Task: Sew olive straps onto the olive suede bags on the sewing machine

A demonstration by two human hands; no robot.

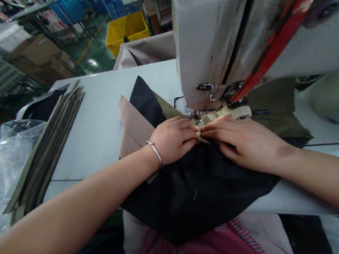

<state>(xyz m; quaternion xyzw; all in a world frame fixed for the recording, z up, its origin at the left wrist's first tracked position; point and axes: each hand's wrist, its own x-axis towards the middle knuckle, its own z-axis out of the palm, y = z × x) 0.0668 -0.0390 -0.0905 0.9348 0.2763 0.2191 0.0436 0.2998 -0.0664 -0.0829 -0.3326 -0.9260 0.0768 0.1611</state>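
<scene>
A sewing machine (203,42) stands over the white table, its needle and presser foot just beyond my fingertips. Dark cloth (200,192) spreads under both hands and hangs over the front edge onto my lap. My left hand (175,138), with a bracelet at the wrist, pinches the cloth's folded edge left of the needle. From the right, my right hand (243,141) pinches the same edge, its fingertips almost meeting the left ones. Beige cloth (134,126) sticks out at the left, and olive cloth (277,111) lies behind my right hand.
A stack of olive fabric strips (50,143) lies on the left of the white table (95,114), beside clear plastic wrap (11,147). A yellow bin (126,30), blue crates (68,10) and cardboard boxes (39,56) stand on the floor beyond.
</scene>
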